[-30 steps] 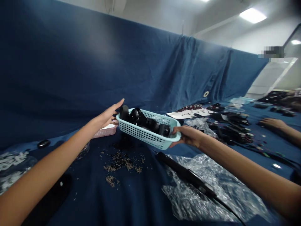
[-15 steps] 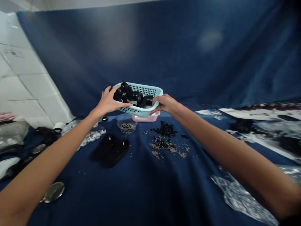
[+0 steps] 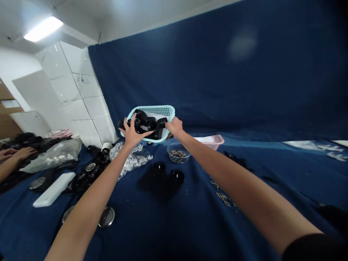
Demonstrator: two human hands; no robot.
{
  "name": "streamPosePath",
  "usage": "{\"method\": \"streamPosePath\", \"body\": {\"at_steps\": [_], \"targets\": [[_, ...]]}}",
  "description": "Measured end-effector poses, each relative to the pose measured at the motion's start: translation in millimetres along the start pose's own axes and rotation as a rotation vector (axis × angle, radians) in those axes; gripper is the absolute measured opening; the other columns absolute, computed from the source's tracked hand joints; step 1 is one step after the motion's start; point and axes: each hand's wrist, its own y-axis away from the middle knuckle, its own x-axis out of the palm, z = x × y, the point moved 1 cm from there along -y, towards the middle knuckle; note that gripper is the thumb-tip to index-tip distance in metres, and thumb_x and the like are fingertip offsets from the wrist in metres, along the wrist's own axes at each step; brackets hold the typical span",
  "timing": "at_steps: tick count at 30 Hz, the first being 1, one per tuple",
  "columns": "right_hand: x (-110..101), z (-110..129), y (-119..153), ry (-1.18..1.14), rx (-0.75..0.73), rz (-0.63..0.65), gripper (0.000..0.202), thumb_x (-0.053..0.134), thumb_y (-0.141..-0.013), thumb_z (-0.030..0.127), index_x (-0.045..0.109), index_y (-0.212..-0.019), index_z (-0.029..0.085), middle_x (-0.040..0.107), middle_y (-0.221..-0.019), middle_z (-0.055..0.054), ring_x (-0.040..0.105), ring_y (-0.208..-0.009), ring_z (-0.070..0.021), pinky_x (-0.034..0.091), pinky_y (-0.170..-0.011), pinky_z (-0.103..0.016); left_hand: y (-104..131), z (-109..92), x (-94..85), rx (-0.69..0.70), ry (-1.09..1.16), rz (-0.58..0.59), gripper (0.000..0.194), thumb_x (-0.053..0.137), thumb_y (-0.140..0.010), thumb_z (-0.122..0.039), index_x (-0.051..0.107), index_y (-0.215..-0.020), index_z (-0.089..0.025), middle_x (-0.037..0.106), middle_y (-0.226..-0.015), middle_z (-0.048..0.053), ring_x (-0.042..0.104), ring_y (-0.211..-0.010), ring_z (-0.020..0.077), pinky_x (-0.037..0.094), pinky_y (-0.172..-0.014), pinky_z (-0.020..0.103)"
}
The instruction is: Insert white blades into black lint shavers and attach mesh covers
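A light blue plastic basket point(image 3: 172, 113) is held up above the cloth-covered table, tilted toward me. Several black parts point(image 3: 160, 125) lie inside it. My right hand point(image 3: 175, 127) grips the basket's right end, thumb at the rim. At the left end, my left hand point(image 3: 132, 135) has its fingers spread over the black parts and the near rim; its fingertips touch the contents. Under the basket, two black cylindrical parts point(image 3: 177, 175) stand on the cloth.
A clear bowl point(image 3: 178, 154) of small pieces and a pink basket point(image 3: 217, 140) sit behind my right forearm. Bags of white pieces point(image 3: 127, 163), black parts and a white tray point(image 3: 54, 189) lie left. Another person's hands point(image 3: 23, 153) are at far left.
The view has swung left, bringing the boxes, the ceiling light and another person's hands into sight. The blue basket has moved left over the table, still held, and my left fingers are spread wider.
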Motion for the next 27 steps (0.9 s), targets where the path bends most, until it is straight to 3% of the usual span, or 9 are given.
{"method": "streamPosePath", "body": {"at_steps": [3,8,15,20,22,24,27], "targets": [[18,-7,2,0.101,0.002,0.015,0.035,0.064,-0.099,0.034,0.060,-0.128,0.016,0.064,-0.127,-0.010,0.067,-0.107,-0.0235,0.058,-0.090,-0.044,16,25,7.4,-0.055,-0.072,-0.029,0.116,0.085,-0.060,-0.067,0.029,-0.157,-0.034,0.011,-0.168,0.020,0.015,-0.154,0.0493,0.005,-0.121,0.073],[41,-27,19,0.208,-0.037,0.059,0.035,0.064,-0.099,0.034,0.060,-0.129,0.017,0.064,-0.128,-0.010,0.067,-0.108,-0.0240,0.058,-0.091,-0.045,55,53,20.2,-0.030,-0.216,0.004,0.108,0.088,-0.062,-0.056,0.035,-0.155,-0.039,0.007,-0.171,0.012,-0.001,-0.152,0.0576,0.017,-0.116,0.078],[44,-52,42,0.252,-0.075,0.045,0.034,0.063,-0.099,0.034,0.060,-0.129,0.017,0.064,-0.126,-0.010,0.067,-0.106,-0.0230,0.059,-0.089,-0.043,93,48,36.4,0.124,-0.301,0.144,0.091,0.084,-0.073,-0.042,0.042,-0.153,-0.040,0.017,-0.171,-0.001,0.000,-0.151,0.0587,0.015,-0.119,0.077],[45,-51,43,0.256,-0.115,0.026,0.034,0.063,-0.099,0.034,0.060,-0.128,0.016,0.065,-0.125,-0.010,0.068,-0.104,-0.0225,0.059,-0.088,-0.043,108,50,22.3,0.191,-0.324,0.295,0.086,0.087,-0.069,-0.042,0.051,-0.148,-0.035,0.030,-0.167,0.001,-0.004,-0.150,0.0584,0.021,-0.117,0.078],[46,-49,40,0.257,-0.128,0.023,0.034,0.063,-0.099,0.034,0.060,-0.128,0.017,0.065,-0.125,-0.010,0.068,-0.104,-0.0224,0.059,-0.088,-0.043,110,51,13.7,0.208,-0.336,0.382,0.081,0.086,-0.072,-0.040,0.053,-0.145,-0.031,0.035,-0.164,0.006,0.005,-0.152,0.0532,0.024,-0.117,0.076],[47,-44,36,0.260,-0.140,0.023,0.034,0.063,-0.099,0.034,0.060,-0.128,0.017,0.065,-0.125,-0.010,0.068,-0.104,-0.0224,0.059,-0.088,-0.043,109,50,7.4,0.210,-0.339,0.459,0.069,0.080,-0.079,-0.038,0.054,-0.142,-0.026,0.041,-0.159,0.011,0.025,-0.149,0.0449,0.030,-0.115,0.072],[48,-38,30,0.268,-0.161,0.033,0.034,0.063,-0.099,0.034,0.060,-0.129,0.017,0.065,-0.126,-0.010,0.068,-0.105,-0.0226,0.059,-0.089,-0.043,105,46,4.8,0.182,-0.313,0.550,0.047,0.069,-0.090,-0.040,0.060,-0.132,-0.021,0.058,-0.140,0.012,0.055,-0.128,0.0316,0.047,-0.107,0.058]]}}
